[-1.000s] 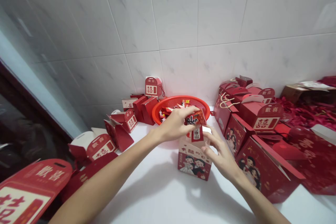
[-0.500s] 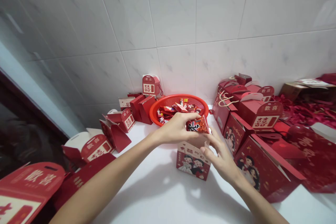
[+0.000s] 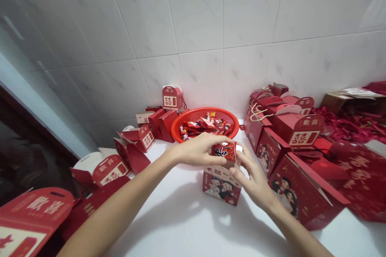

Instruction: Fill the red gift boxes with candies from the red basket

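In the middle of the white table stands a small open-topped box with a cartoon couple on its front. Over its opening, my left hand has its fingers closed on a red snack packet with dark lettering. My right hand grips the box's upper right edge between thumb and fingers. The packet hides part of the opening. Behind my left hand sits a red plastic basket holding several red wrapped packets.
Several red gift boxes line the left side of the table. Larger boxes and bags crowd the right. Dark pink shredded filler lies at the far right. A tiled wall rises behind.
My left hand has lowered the packet slightly toward the box's opening. My right hand stays at the box's right edge.
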A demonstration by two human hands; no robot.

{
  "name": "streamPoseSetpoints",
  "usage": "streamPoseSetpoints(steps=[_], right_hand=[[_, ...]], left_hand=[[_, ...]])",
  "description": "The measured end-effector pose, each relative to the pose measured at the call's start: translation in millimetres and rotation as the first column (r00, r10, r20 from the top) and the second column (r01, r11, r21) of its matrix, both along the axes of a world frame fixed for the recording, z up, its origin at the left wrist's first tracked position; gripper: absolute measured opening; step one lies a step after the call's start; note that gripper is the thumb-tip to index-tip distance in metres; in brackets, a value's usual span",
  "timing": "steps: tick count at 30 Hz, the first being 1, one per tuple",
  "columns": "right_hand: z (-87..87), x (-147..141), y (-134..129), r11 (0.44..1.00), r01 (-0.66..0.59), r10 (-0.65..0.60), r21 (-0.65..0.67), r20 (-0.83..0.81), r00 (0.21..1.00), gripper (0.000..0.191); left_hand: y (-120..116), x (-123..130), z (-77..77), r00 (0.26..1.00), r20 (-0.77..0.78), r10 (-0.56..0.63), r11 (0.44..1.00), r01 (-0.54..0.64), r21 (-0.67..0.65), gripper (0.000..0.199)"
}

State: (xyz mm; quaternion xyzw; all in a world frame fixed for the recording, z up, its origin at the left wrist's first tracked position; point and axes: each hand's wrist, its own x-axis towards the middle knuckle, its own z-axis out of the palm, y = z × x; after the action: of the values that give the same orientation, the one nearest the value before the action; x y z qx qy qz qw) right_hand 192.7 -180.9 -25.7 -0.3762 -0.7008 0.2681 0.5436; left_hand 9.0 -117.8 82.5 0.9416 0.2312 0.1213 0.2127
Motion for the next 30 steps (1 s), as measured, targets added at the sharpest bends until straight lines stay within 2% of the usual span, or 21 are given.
streamPoseSetpoints(steps=[3, 7, 13, 17, 20, 24, 27, 30], right_hand=[[2.3, -0.4, -0.8, 1.000, -0.016, 0.016, 0.004, 0.011, 1.000, 0.043], [1.7, -1.0, -1.1, 1.000, -0.028, 0.028, 0.008, 0.011, 1.000, 0.042], [-2.7, 0.0, -0.6, 0.999, -0.032, 0.032, -0.010, -0.005, 0.999, 0.043], [-1.7, 1.7, -1.7, 0.999, -0.046, 0.046, -0.022, -0.006, 0.999, 0.042], [-0.4, 2.2, -4.2, 0.998, -0.029, 0.029, -0.056, 0.007, 1.000, 0.040], [-1.2, 1.1, -7.4, 0.996, -0.007, 0.009, -0.085, 0.028, 1.000, 0.040], [-3.1, -0.6, -8.5, 0.996, -0.006, 0.008, -0.090, 0.027, 1.000, 0.041], [-4.6, -2.0, -8.7, 0.997, -0.015, 0.016, -0.081, 0.019, 1.000, 0.040]], left_hand=[[-1.3, -1.0, 3.9, 0.999, -0.035, 0.012, 1.000, -0.011, 0.030, 0.052], [-2.0, -3.5, 8.3, 0.999, -0.026, 0.035, 0.997, -0.033, 0.065, 0.041], [-2.6, -4.5, 10.2, 0.999, -0.047, -0.014, 0.998, 0.016, 0.056, 0.029], [1.7, -6.4, 14.9, 0.999, -0.043, 0.014, 0.996, -0.010, 0.086, 0.031], [16.0, -18.6, 17.8, 0.986, 0.070, 0.149, 0.986, -0.153, 0.061, 0.031], [49.0, -47.6, 13.1, 0.882, 0.189, 0.431, 0.897, -0.442, 0.019, 0.031], [76.0, -64.4, 1.1, 0.848, 0.120, 0.516, 0.855, -0.519, -0.005, 0.024], [98.9, -68.4, -15.5, 0.827, -0.082, 0.557, 0.828, -0.560, -0.030, 0.019]])
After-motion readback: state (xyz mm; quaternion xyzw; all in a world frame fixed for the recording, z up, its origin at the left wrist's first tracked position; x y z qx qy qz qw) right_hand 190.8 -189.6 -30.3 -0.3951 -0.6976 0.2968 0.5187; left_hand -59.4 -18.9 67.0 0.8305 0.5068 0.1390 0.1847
